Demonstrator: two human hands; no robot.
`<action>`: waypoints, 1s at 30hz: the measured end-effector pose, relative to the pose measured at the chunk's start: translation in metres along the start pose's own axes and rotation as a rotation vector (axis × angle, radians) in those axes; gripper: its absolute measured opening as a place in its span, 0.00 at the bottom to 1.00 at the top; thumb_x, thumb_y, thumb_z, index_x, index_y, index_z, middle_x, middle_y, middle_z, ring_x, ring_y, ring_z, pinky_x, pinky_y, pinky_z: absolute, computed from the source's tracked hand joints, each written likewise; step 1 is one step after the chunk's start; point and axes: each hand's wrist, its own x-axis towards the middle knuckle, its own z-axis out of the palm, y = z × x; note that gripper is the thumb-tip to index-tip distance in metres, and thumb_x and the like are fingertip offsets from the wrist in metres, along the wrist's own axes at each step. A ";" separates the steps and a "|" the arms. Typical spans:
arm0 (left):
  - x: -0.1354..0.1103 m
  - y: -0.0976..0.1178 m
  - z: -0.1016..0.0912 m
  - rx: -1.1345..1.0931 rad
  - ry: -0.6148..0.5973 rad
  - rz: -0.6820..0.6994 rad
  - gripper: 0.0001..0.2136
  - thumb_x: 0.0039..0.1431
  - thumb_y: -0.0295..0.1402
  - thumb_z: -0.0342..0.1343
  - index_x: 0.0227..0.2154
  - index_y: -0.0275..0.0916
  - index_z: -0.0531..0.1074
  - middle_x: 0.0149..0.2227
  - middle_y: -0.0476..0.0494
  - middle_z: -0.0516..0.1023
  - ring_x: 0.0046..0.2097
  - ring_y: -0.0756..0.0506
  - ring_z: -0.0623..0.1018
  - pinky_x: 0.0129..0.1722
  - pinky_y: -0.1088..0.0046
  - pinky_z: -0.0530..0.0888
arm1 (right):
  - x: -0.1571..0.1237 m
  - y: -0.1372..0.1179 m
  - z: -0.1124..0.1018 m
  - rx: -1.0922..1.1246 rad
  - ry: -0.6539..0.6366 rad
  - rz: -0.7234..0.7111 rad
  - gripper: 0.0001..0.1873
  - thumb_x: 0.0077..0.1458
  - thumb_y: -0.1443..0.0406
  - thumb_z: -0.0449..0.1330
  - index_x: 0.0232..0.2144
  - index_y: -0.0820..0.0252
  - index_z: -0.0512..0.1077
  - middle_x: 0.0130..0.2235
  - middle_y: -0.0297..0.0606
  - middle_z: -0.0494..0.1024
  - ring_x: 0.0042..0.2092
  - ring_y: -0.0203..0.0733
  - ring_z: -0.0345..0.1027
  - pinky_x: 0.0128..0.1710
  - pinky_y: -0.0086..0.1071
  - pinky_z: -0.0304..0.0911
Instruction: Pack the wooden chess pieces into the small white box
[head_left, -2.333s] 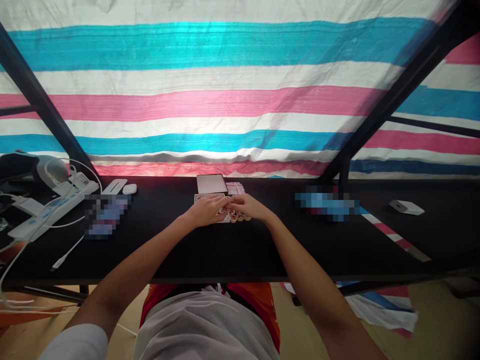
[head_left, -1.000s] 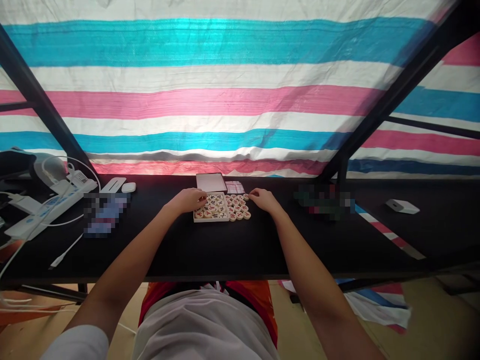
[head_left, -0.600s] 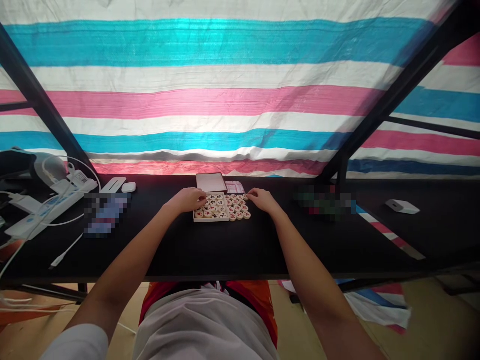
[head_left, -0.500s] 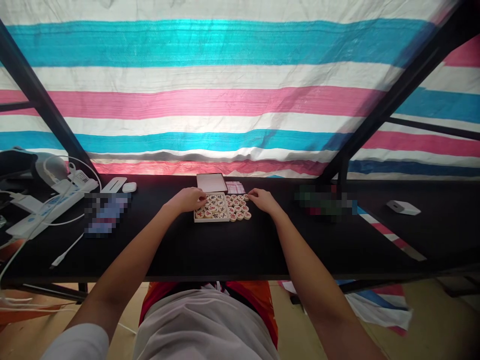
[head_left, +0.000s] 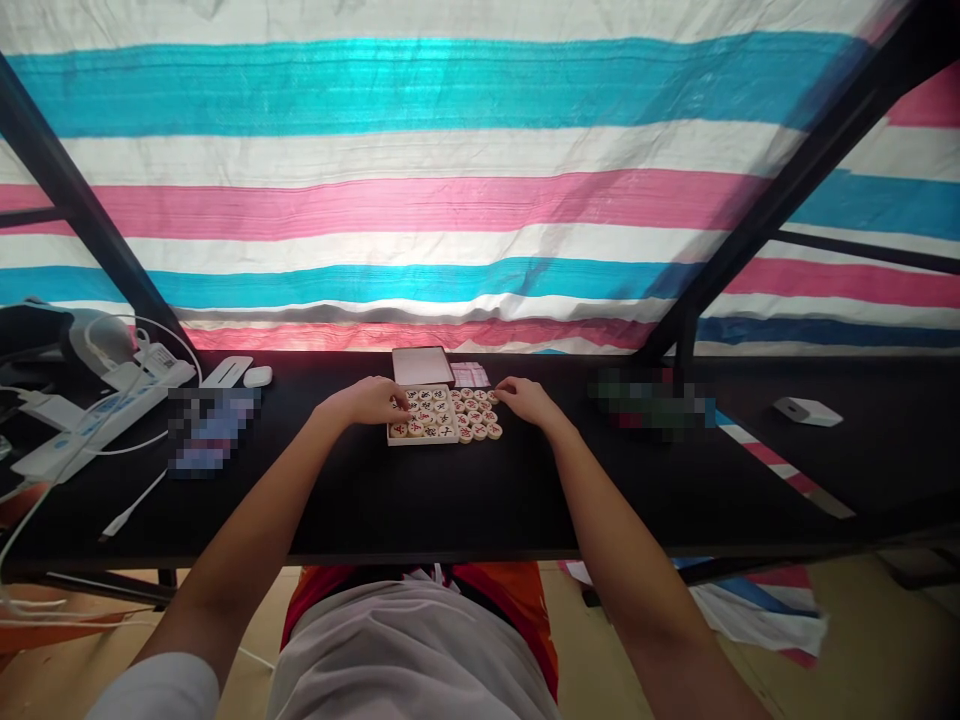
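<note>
One each side, mid-frame: my left hand (head_left: pixel 375 401) over the box (head_left: pixel 422 441), my right hand (head_left: pixel 523 398), well apart, right of the loose discs (head_left: pixel 472 406); either grip, I can't tell.

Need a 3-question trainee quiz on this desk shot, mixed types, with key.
1. True or false: all the round pieces are inside the box.
2. Which grip has fingers over the box? A) left B) right C) neither
3. What color are the characters on the loose pieces beside the box?

Key:
1. False; some lie on the desk, right of the box.
2. A, the left grip; the right grip is beside the loose pieces.
3. Red.
</note>
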 end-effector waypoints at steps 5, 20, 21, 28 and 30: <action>-0.002 -0.002 -0.004 -0.062 -0.073 -0.043 0.15 0.49 0.44 0.56 0.36 0.44 0.79 0.36 0.49 0.80 0.36 0.47 0.76 0.34 0.77 0.67 | -0.001 -0.001 0.000 -0.012 0.001 0.003 0.12 0.55 0.62 0.55 0.36 0.60 0.75 0.39 0.39 0.79 0.40 0.41 0.70 0.40 0.30 0.60; 0.019 0.021 0.031 0.174 0.150 0.044 0.17 0.57 0.46 0.48 0.28 0.39 0.75 0.31 0.45 0.78 0.36 0.45 0.76 0.44 0.69 0.63 | -0.007 -0.013 -0.002 -0.030 0.135 -0.058 0.11 0.54 0.64 0.55 0.37 0.61 0.74 0.38 0.41 0.77 0.40 0.40 0.69 0.43 0.30 0.60; 0.018 0.023 0.032 0.185 0.181 0.054 0.16 0.57 0.45 0.49 0.30 0.38 0.75 0.32 0.44 0.78 0.37 0.44 0.76 0.44 0.69 0.63 | -0.009 -0.017 -0.004 -0.002 0.169 -0.100 0.11 0.54 0.64 0.54 0.37 0.61 0.74 0.37 0.41 0.77 0.39 0.40 0.69 0.43 0.31 0.60; 0.016 0.037 0.036 0.198 0.405 0.158 0.15 0.59 0.41 0.49 0.43 0.40 0.73 0.41 0.44 0.78 0.44 0.43 0.74 0.49 0.67 0.62 | -0.036 -0.062 -0.007 0.371 0.008 -0.355 0.16 0.54 0.55 0.56 0.36 0.59 0.74 0.33 0.35 0.77 0.33 0.38 0.69 0.36 0.30 0.64; 0.016 0.040 0.039 0.204 0.423 0.188 0.15 0.59 0.39 0.48 0.45 0.40 0.73 0.43 0.44 0.78 0.45 0.44 0.74 0.50 0.67 0.62 | -0.041 -0.070 -0.004 0.432 -0.109 -0.385 0.17 0.52 0.53 0.57 0.34 0.59 0.74 0.32 0.35 0.77 0.33 0.38 0.69 0.35 0.30 0.64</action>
